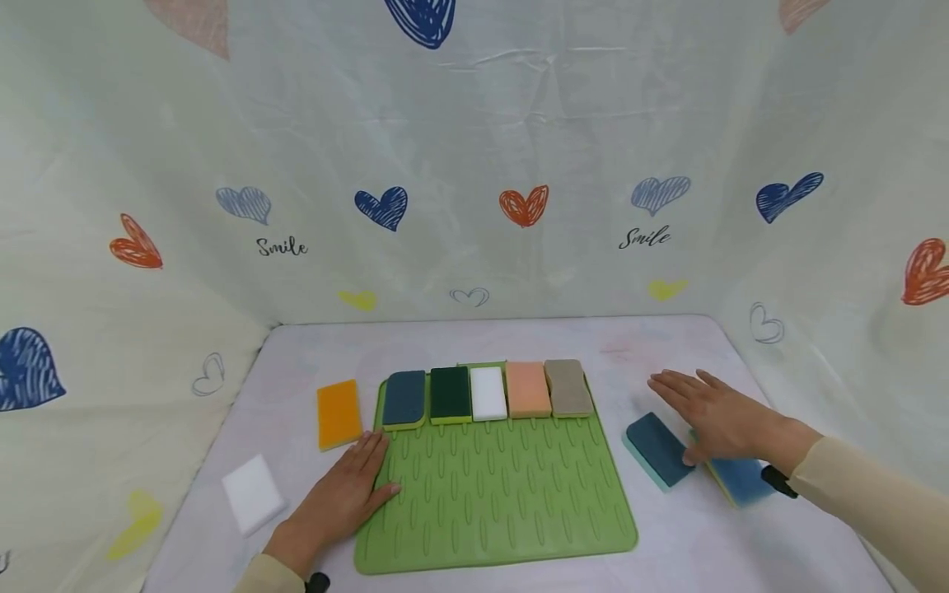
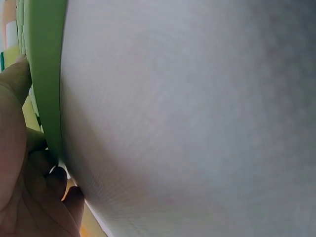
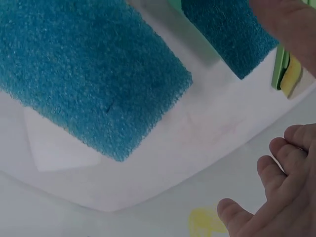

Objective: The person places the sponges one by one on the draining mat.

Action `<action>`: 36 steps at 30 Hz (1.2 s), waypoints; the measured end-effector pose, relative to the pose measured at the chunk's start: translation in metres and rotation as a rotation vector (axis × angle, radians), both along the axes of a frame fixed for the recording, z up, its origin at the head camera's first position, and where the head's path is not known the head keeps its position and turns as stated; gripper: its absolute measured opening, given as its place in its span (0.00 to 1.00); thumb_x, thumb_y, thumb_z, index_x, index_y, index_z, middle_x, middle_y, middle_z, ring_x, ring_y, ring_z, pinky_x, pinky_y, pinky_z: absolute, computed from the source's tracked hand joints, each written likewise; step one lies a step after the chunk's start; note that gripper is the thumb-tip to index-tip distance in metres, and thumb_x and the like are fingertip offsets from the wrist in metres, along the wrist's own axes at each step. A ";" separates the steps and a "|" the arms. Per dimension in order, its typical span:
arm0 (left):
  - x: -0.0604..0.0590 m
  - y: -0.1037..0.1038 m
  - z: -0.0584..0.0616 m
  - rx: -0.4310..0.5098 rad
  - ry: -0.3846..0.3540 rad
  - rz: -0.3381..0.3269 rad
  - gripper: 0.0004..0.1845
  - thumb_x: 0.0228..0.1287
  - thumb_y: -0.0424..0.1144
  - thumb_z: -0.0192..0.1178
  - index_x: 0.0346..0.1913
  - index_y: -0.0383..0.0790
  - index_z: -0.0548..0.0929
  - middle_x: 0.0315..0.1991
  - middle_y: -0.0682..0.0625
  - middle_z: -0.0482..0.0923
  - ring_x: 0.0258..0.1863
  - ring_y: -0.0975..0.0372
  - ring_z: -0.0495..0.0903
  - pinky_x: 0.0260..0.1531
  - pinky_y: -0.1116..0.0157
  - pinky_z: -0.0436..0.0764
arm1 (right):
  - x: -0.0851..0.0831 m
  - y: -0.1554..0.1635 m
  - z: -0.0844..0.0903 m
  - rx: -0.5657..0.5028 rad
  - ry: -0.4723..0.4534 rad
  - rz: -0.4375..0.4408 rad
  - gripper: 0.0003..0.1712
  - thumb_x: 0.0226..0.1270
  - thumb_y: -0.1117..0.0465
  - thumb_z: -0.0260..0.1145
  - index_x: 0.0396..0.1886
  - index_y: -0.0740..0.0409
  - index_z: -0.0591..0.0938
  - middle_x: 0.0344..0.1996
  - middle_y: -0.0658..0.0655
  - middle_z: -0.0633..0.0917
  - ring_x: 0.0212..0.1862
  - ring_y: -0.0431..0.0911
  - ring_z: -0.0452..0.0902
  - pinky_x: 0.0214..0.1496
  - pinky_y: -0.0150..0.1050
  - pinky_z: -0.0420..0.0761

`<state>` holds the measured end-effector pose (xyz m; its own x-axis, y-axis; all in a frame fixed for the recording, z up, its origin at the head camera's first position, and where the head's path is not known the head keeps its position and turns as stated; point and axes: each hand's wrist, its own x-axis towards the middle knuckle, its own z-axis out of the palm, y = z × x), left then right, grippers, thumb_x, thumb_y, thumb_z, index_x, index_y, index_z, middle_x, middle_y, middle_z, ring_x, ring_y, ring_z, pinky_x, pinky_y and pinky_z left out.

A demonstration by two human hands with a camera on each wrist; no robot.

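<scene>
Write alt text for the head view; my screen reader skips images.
A person's left hand rests flat on a green mat holding five sponges in a row, while the open right hand hovers over two blue sponges.

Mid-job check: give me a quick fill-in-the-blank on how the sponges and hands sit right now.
1. The row along the far edge of the green mat holds ____ sponges.
2. The left hand rests flat on the mat's ____ edge.
3. The orange sponge lies ____ the mat, on the table.
4. The right hand is over two ____ sponges beside the mat.

Missing words: five; left; off; blue
</scene>
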<state>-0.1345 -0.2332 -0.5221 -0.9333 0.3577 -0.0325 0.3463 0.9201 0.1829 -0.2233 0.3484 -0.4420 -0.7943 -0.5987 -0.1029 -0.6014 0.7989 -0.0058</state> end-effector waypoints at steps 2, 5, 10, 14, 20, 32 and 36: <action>0.000 0.000 0.000 -0.001 0.003 -0.002 0.44 0.78 0.58 0.59 0.80 0.28 0.62 0.82 0.33 0.59 0.82 0.41 0.58 0.79 0.44 0.65 | 0.003 0.000 -0.004 -0.001 -0.027 0.018 0.68 0.40 0.50 0.91 0.80 0.63 0.66 0.79 0.65 0.69 0.79 0.63 0.63 0.76 0.74 0.61; 0.002 0.000 0.003 0.009 0.002 -0.003 0.43 0.78 0.58 0.59 0.80 0.28 0.63 0.81 0.33 0.59 0.82 0.40 0.58 0.79 0.44 0.65 | 0.005 -0.001 -0.012 0.002 -0.045 0.045 0.68 0.36 0.55 0.92 0.79 0.65 0.67 0.77 0.66 0.70 0.78 0.64 0.64 0.75 0.74 0.63; 0.002 0.002 0.006 0.017 -0.019 0.003 0.43 0.78 0.58 0.58 0.80 0.28 0.63 0.82 0.33 0.58 0.82 0.40 0.58 0.79 0.44 0.64 | 0.006 -0.001 -0.025 0.004 -0.055 0.048 0.66 0.37 0.57 0.92 0.78 0.65 0.68 0.76 0.66 0.72 0.76 0.65 0.67 0.74 0.73 0.65; 0.002 0.001 0.006 0.013 -0.037 0.013 0.43 0.79 0.58 0.58 0.80 0.28 0.62 0.82 0.33 0.58 0.82 0.41 0.57 0.80 0.44 0.63 | 0.006 -0.002 -0.029 -0.003 -0.096 0.032 0.65 0.38 0.59 0.90 0.78 0.65 0.68 0.76 0.66 0.71 0.76 0.65 0.67 0.75 0.73 0.64; 0.002 0.001 0.004 0.020 -0.036 0.017 0.43 0.78 0.57 0.59 0.80 0.28 0.63 0.82 0.32 0.58 0.82 0.40 0.57 0.80 0.44 0.63 | 0.007 -0.003 -0.029 0.001 -0.162 0.008 0.61 0.41 0.59 0.88 0.77 0.64 0.69 0.75 0.66 0.73 0.75 0.65 0.68 0.75 0.72 0.66; 0.002 0.002 0.003 0.015 -0.020 0.020 0.43 0.78 0.58 0.59 0.80 0.28 0.63 0.81 0.33 0.59 0.82 0.41 0.59 0.79 0.44 0.64 | -0.005 -0.003 -0.029 -0.080 0.179 -0.063 0.61 0.49 0.37 0.83 0.72 0.71 0.69 0.66 0.70 0.76 0.66 0.64 0.73 0.65 0.66 0.78; 0.002 0.002 0.003 0.005 -0.024 0.021 0.44 0.78 0.58 0.59 0.80 0.28 0.63 0.82 0.33 0.59 0.82 0.41 0.58 0.79 0.44 0.64 | -0.011 -0.004 -0.031 -0.135 0.334 -0.056 0.62 0.46 0.34 0.83 0.68 0.72 0.70 0.61 0.72 0.76 0.62 0.66 0.73 0.60 0.66 0.79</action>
